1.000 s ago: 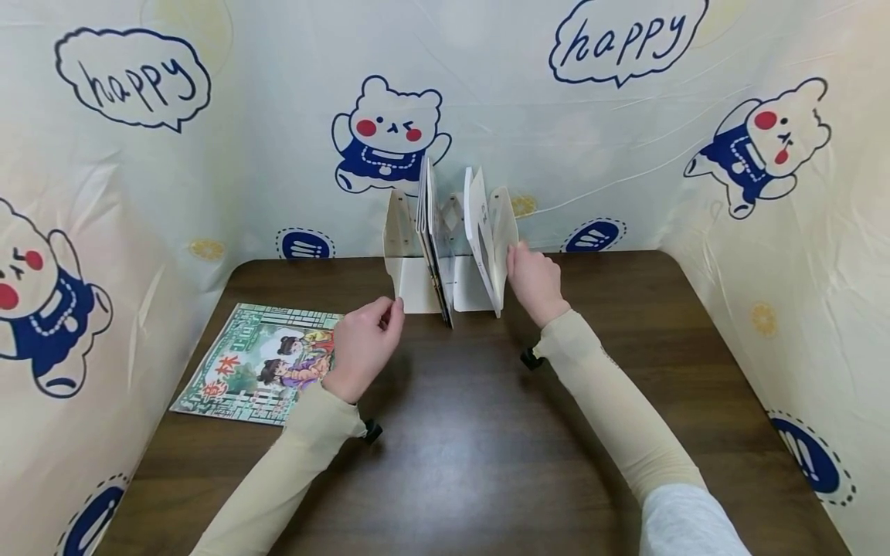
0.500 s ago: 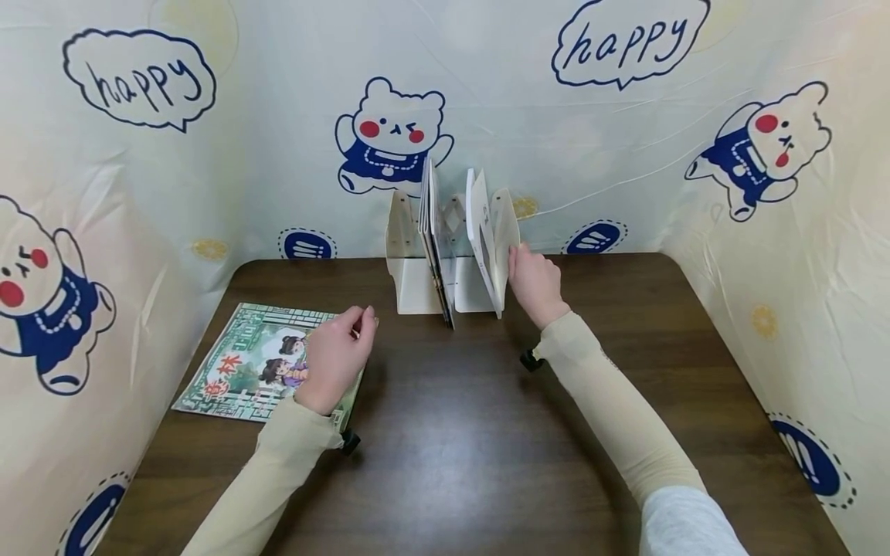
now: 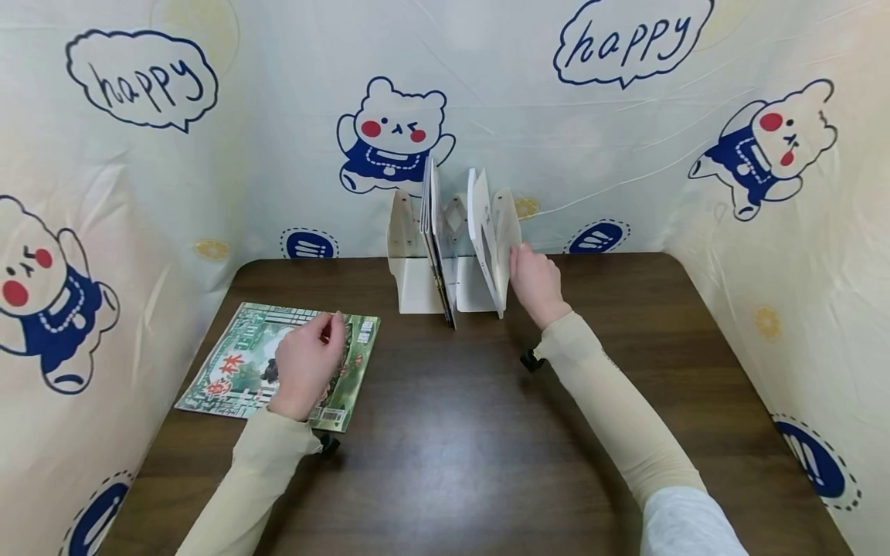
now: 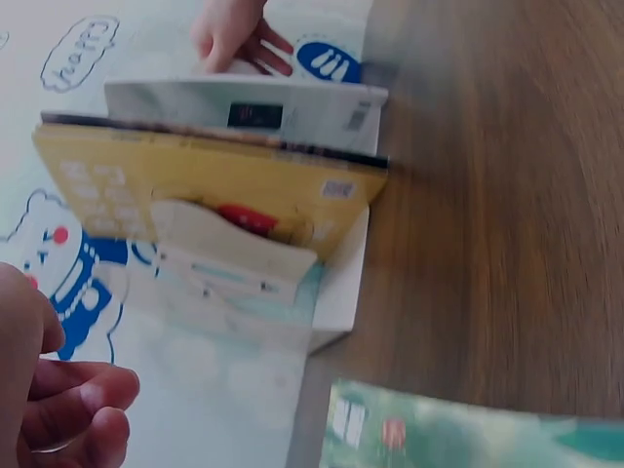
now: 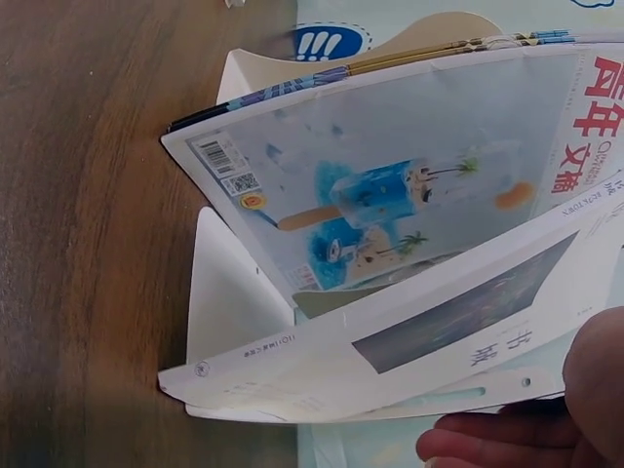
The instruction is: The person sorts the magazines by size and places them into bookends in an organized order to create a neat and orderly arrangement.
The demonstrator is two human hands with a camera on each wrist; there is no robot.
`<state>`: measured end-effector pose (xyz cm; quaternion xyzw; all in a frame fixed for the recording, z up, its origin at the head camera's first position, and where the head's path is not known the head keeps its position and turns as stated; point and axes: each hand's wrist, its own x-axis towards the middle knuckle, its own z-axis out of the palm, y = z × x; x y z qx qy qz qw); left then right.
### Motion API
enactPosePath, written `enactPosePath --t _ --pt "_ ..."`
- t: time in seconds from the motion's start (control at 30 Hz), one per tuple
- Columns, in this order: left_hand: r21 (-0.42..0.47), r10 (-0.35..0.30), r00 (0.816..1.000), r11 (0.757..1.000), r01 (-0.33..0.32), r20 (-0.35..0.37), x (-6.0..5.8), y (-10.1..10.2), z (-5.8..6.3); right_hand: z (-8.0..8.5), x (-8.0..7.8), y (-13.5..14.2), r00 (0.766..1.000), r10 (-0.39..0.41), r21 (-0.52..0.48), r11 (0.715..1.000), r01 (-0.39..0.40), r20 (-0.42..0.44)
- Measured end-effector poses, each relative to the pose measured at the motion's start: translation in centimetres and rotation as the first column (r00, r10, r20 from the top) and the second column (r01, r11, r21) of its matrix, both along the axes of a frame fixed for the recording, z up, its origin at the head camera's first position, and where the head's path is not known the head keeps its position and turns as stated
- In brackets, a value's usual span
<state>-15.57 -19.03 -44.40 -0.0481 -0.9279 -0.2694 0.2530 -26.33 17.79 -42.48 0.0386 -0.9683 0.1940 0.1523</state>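
Note:
A white expandable book stand (image 3: 419, 287) stands at the back of the table. Magazines (image 3: 429, 224) with a yellow back cover (image 4: 117, 180) and a popsicle front cover (image 5: 444, 132) lean in its middle. A white magazine (image 5: 292, 363) leans against the right end plate (image 3: 507, 232). My right hand (image 3: 537, 284) grips that plate's outer edge, thumb on one side and fingers on the other. My left hand (image 3: 309, 363), fingers loosely curled around nothing, is above a green illustrated magazine (image 3: 253, 336) lying flat at the left, hiding part of its cover.
The brown wooden table (image 3: 445, 463) has a printed cloth (image 3: 292, 154) hanging behind it and at both sides. The stand is close to the back edge. The green magazine lies near the table's left edge.
My left hand has moved left and slightly toward me, away from the stand, over the green magazine, uncovering its right part. My right hand stays at the end plate.

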Motion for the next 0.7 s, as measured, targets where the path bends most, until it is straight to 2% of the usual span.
enactPosePath --t 0.23,0.4,0.57,0.7 --pt "0.002 0.068 0.997 0.998 -0.068 0.033 0.5 -2.6 -0.1 -0.4 -0.1 -0.1 0.998 0.03 -0.116 0.993 -0.036 -0.048" --pt "0.021 0.105 0.993 0.994 -0.106 0.06 0.9 -4.4 -0.4 -1.0 -0.4 -0.1 0.996 0.045 -0.236 0.97 -0.063 -0.082" --pt "0.062 0.181 0.979 0.98 -0.187 0.092 1.1 -6.4 -0.4 -1.1 -0.5 -0.3 0.995 0.055 -0.326 0.942 -0.08 -0.083" --pt "0.06 0.235 0.965 0.968 -0.243 0.118 1.4 -7.7 -0.2 -1.2 -0.6 -0.4 0.995 0.067 -0.333 0.939 -0.089 -0.077"
